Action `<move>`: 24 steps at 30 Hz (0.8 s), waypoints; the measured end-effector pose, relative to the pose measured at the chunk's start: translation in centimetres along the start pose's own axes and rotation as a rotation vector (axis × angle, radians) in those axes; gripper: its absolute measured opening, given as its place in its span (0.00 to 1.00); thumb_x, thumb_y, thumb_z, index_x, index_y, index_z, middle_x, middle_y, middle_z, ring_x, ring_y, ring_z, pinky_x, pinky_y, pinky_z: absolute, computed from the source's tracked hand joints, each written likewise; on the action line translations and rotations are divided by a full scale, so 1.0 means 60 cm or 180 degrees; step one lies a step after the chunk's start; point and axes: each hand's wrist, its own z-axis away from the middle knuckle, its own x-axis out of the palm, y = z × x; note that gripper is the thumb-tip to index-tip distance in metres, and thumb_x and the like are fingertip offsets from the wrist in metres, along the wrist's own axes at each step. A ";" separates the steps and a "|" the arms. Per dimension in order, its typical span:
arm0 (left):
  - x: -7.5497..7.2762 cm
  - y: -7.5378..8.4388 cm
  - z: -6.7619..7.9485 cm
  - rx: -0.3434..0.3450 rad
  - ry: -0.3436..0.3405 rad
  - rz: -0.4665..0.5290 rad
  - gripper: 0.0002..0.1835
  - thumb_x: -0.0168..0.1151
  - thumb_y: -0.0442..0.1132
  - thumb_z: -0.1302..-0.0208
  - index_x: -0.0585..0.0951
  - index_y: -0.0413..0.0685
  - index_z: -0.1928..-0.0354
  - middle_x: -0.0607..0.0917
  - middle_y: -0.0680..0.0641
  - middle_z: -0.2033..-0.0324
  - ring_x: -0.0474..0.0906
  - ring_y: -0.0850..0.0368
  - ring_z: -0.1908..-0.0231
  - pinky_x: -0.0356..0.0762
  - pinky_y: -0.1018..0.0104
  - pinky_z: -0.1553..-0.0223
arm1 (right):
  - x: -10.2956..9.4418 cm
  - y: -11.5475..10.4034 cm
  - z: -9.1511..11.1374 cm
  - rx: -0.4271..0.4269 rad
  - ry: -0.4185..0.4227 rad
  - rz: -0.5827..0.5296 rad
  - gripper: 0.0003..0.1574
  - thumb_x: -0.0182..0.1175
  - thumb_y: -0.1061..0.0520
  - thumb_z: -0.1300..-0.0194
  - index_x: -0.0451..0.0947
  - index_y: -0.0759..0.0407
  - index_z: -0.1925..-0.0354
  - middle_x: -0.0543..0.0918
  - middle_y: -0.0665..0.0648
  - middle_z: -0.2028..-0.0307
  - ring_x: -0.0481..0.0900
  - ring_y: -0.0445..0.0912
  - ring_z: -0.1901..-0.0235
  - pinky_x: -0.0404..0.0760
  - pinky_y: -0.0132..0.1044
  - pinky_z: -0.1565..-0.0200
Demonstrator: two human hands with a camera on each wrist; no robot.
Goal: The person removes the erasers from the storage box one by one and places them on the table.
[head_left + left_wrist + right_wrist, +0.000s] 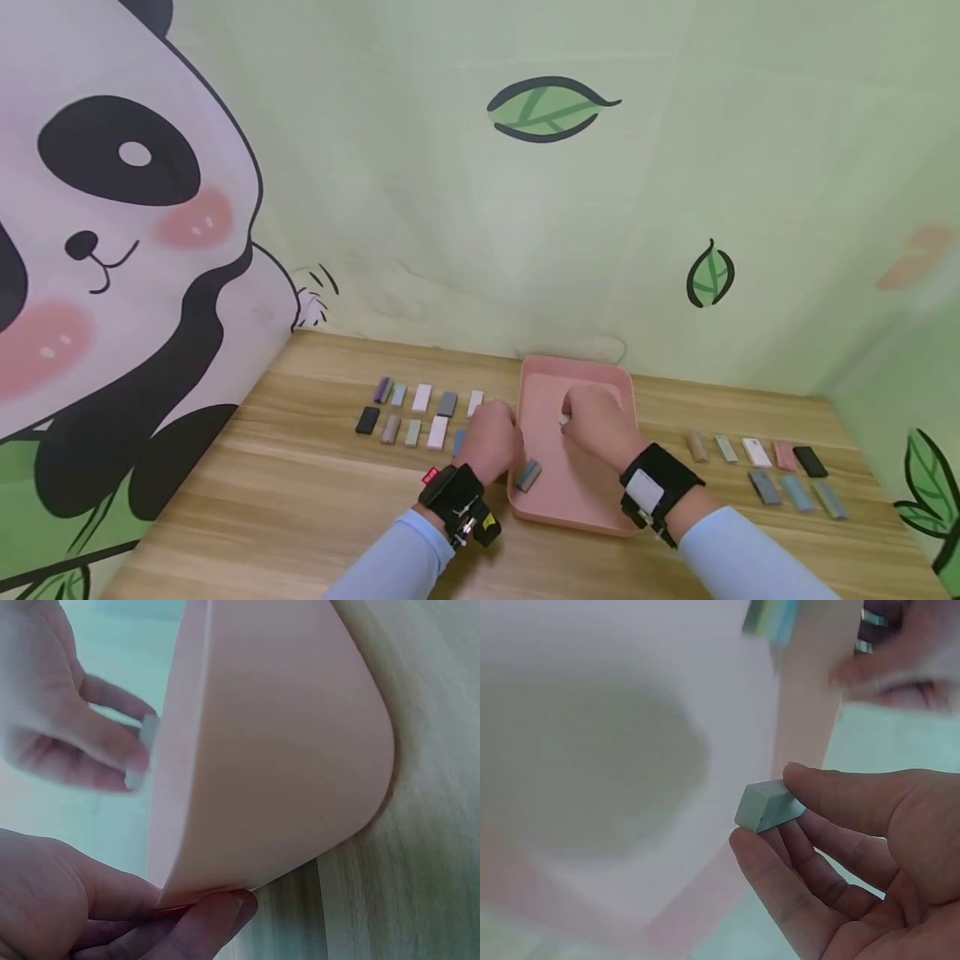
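Observation:
A shallow pink tray (573, 504) lies on the wooden table. My left hand (491, 440) is at its left wall, and in the left wrist view the fingers pinch the tray's edge (196, 787). Over the tray's inside, my right hand (600, 427) holds a small pale green eraser-like block (765, 806) with a slanted end, between thumb and fingertips. A striped block (528, 475) in blue and darker tones lies in the tray near the left wall.
Left of the tray, two rows of small blocks, among them a black one (367, 420) and a white one (422, 398), lie on the table (300, 500). More blocks, including a pink one (783, 456), lie to the right. A panda-printed wall (420, 208) stands behind.

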 end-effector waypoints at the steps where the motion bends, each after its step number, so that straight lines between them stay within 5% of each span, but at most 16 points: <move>1: 0.000 0.000 0.000 0.0000 0.0007 0.0003 0.18 0.52 0.34 0.36 0.77 0.47 0.86 0.72 0.51 0.88 0.69 0.57 0.87 0.63 0.67 0.88 | -0.006 0.010 0.001 0.0023 0.0013 -0.0009 0.03 0.66 0.61 0.48 0.81 0.60 0.75 0.80 0.52 0.77 0.74 0.42 0.76 0.75 0.37 0.70; 9: -0.002 0.002 0.002 -0.0027 -0.0042 0.0084 0.18 0.52 0.34 0.36 0.78 0.45 0.85 0.74 0.50 0.87 0.69 0.57 0.87 0.64 0.67 0.88 | -0.068 0.089 0.032 0.0417 -0.0096 -0.0186 0.08 0.62 0.65 0.46 0.76 0.63 0.79 0.68 0.50 0.83 0.66 0.43 0.83 0.63 0.32 0.80; 16: 0.000 0.004 -0.003 -0.0030 -0.0047 0.0125 0.18 0.51 0.33 0.36 0.76 0.46 0.85 0.74 0.49 0.86 0.70 0.57 0.86 0.64 0.67 0.88 | -0.116 0.157 0.071 0.0669 -0.0127 -0.0003 0.09 0.61 0.61 0.44 0.80 0.68 0.68 0.80 0.60 0.73 0.74 0.47 0.76 0.73 0.38 0.74; 24: 0.005 -0.001 -0.005 -0.0005 -0.0030 0.0135 0.17 0.51 0.34 0.35 0.78 0.46 0.83 0.76 0.49 0.84 0.72 0.56 0.85 0.67 0.67 0.87 | -0.135 0.224 0.119 0.0695 -0.0086 0.0164 0.09 0.62 0.62 0.46 0.79 0.69 0.76 0.77 0.59 0.78 0.70 0.46 0.79 0.71 0.39 0.76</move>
